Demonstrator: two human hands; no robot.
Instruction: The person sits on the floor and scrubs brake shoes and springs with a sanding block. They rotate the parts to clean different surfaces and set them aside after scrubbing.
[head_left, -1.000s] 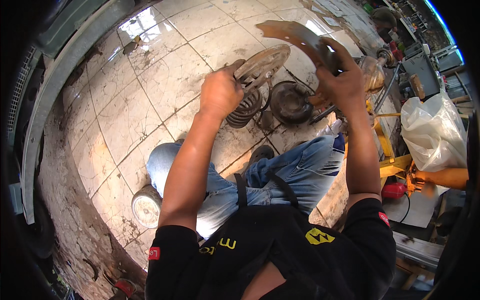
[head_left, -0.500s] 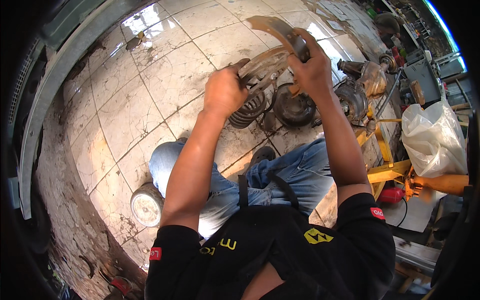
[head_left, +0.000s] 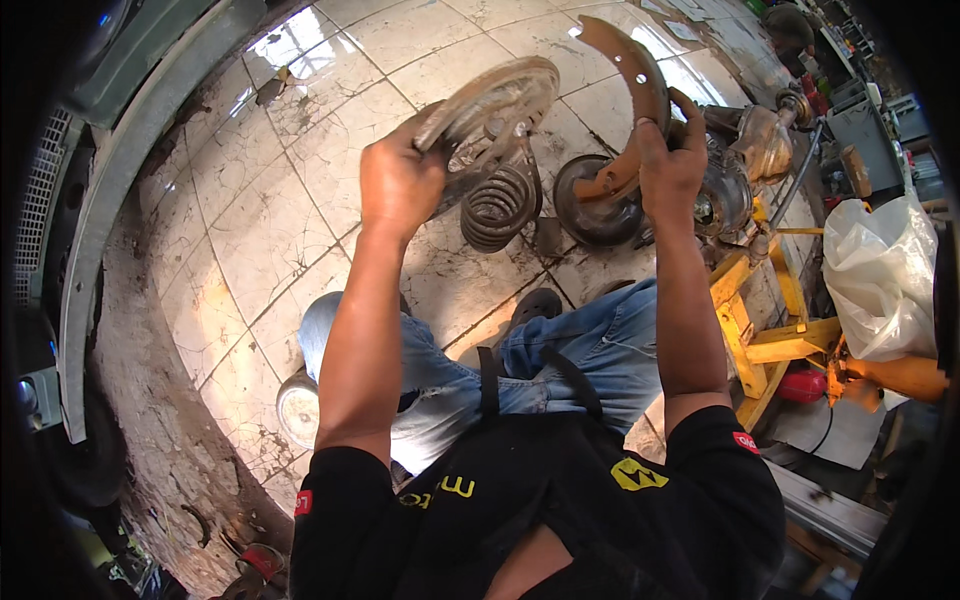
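My left hand [head_left: 402, 178] grips the edge of a round, worn metal brake backing plate [head_left: 515, 82], held tilted above the floor. In my right hand [head_left: 672, 160] is a curved brown brake shoe [head_left: 632, 68]; its upper end has small holes. The two parts are apart from each other. Below and between them, a dark coil spring [head_left: 490, 222] is on the tiles. A dark round drum-like part [head_left: 612, 225] lies beside it, partly hidden behind the shoe's lower end.
To the right are a rusty axle-like assembly [head_left: 755, 145], a yellow metal stand [head_left: 735, 300] and a white plastic bag [head_left: 875, 280]. A grey metal beam [head_left: 80, 260] curves along the left. Near my left knee is a small round canister [head_left: 298, 410].
My hands have moved apart. The plate has gone left and turned so more of its face shows; the brake shoe has moved right and is now more upright.
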